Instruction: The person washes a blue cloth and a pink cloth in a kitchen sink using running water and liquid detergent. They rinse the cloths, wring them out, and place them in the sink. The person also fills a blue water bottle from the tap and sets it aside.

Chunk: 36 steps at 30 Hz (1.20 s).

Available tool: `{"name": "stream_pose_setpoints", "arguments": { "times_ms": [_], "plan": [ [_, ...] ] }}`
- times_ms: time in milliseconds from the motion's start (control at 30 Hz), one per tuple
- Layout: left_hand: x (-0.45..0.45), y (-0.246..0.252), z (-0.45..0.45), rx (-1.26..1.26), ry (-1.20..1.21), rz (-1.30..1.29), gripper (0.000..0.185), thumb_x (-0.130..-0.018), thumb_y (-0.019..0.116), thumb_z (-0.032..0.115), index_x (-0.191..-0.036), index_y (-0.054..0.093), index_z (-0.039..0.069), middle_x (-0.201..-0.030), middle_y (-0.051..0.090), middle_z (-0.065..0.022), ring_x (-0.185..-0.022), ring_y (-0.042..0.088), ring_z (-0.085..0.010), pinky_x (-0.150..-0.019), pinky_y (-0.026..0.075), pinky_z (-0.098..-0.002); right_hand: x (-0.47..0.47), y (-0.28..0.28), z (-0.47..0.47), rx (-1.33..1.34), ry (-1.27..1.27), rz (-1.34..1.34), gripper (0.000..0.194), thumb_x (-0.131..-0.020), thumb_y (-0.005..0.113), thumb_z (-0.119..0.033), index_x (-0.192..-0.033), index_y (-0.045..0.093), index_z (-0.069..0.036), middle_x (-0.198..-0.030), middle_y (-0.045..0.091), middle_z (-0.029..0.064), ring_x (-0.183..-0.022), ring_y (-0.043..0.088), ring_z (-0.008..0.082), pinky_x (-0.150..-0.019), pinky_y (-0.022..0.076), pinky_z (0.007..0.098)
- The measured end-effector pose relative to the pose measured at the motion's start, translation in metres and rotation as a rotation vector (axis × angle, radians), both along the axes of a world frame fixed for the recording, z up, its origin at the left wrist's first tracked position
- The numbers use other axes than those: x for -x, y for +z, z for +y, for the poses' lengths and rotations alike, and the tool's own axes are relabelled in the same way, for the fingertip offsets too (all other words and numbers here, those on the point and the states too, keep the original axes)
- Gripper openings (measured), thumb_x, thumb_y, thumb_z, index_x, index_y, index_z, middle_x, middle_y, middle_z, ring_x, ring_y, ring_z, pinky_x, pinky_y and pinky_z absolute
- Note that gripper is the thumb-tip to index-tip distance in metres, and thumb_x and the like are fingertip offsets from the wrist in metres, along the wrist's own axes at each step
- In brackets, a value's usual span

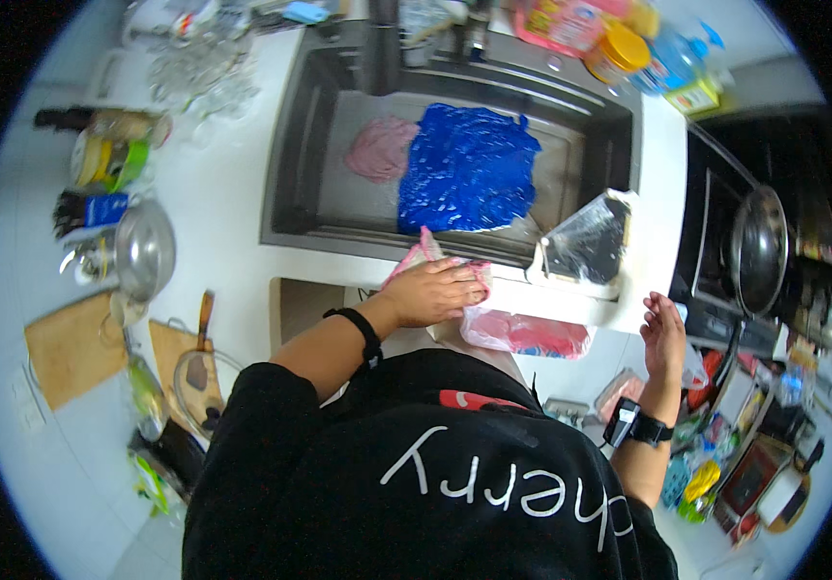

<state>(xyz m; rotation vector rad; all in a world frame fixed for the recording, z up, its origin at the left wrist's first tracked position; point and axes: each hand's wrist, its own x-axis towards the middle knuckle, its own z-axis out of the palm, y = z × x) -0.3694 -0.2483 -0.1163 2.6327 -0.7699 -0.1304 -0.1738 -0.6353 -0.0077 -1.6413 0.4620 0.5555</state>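
Observation:
My left hand (439,290) lies over a pink-edged cloth (421,248), pressing it against the white countertop (231,217) at the sink's front edge. To the right, my right hand (662,330) is raised near the counter's front corner, its fingers loosely bent and nothing visible in them. In the grey sink (298,156) a wet, shiny blue sheet or bag (470,167) is spread out. A crumpled pink cloth (381,148) touches its left side. A white-framed corner holder lined with clear plastic (586,243) sits at the sink's front right corner.
A faucet (382,51) reaches over the sink's back. Bottles and a yellow-lidded jar (617,54) stand behind right. A pan (760,250) rests on the stove. Left are glassware (202,72), a metal bowl (144,246) and cutting boards (76,348). A pink package (532,333) hangs below the counter edge.

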Motion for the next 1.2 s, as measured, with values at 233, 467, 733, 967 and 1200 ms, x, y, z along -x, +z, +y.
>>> {"name": "stream_pose_setpoints", "arguments": {
  "times_ms": [233,467,733,967,1200],
  "plan": [
    [0.094,0.017,0.108,-0.185,0.737,0.055,0.054,-0.091,0.054,0.031,-0.140,0.044,0.012,-0.144,0.044,-0.0071,-0.138,0.033,-0.0259,-0.115,0.023,-0.0476,-0.020,0.007,0.002,-0.064,0.106,-0.002,0.031,-0.097,0.057,-0.033,-0.115,0.062,-0.009,-0.094,0.064,-0.0034,-0.072,0.052,0.0036,-0.061,0.0393,0.0184],
    [0.128,0.007,0.177,-0.275,1.209,0.015,0.046,-0.098,0.045,0.030,-0.140,0.045,0.011,-0.148,0.040,-0.0056,-0.141,0.028,-0.0275,-0.116,0.020,-0.0513,-0.030,0.036,0.029,-0.016,0.244,-0.013,0.035,-0.097,0.056,-0.038,-0.117,0.060,-0.009,-0.092,0.062,-0.0050,-0.071,0.050,0.0037,-0.059,0.0370,0.0195],
    [0.136,0.004,0.231,-0.283,1.478,0.097,0.054,-0.102,0.031,0.041,-0.148,0.032,0.013,-0.156,0.027,-0.0016,-0.147,0.014,-0.0240,-0.119,0.008,-0.0503,-0.010,0.058,0.123,0.081,0.451,0.012,0.033,-0.097,0.054,-0.039,-0.112,0.063,-0.011,-0.090,0.065,-0.0027,-0.071,0.054,0.0070,-0.062,0.0414,0.0216],
    [0.186,0.007,0.238,-0.238,1.626,0.129,0.068,-0.095,0.040,0.055,-0.143,0.041,0.007,-0.153,0.033,-0.0106,-0.144,0.020,-0.0307,-0.118,0.011,-0.0480,0.029,0.061,0.213,0.081,0.716,-0.018,0.039,-0.097,0.053,-0.043,-0.115,0.062,-0.009,-0.091,0.067,-0.0006,-0.076,0.060,0.0086,-0.064,0.0454,0.0240],
    [0.215,0.034,0.183,0.002,1.128,0.241,0.072,-0.095,0.044,0.048,-0.152,0.018,0.012,-0.160,0.008,-0.0103,-0.148,0.002,-0.0273,-0.120,0.000,-0.0436,0.074,0.051,0.275,0.051,0.847,0.079,0.037,-0.098,0.052,-0.040,-0.115,0.061,-0.009,-0.091,0.067,0.0005,-0.078,0.060,0.0105,-0.066,0.0467,0.0255]
  ]
}}
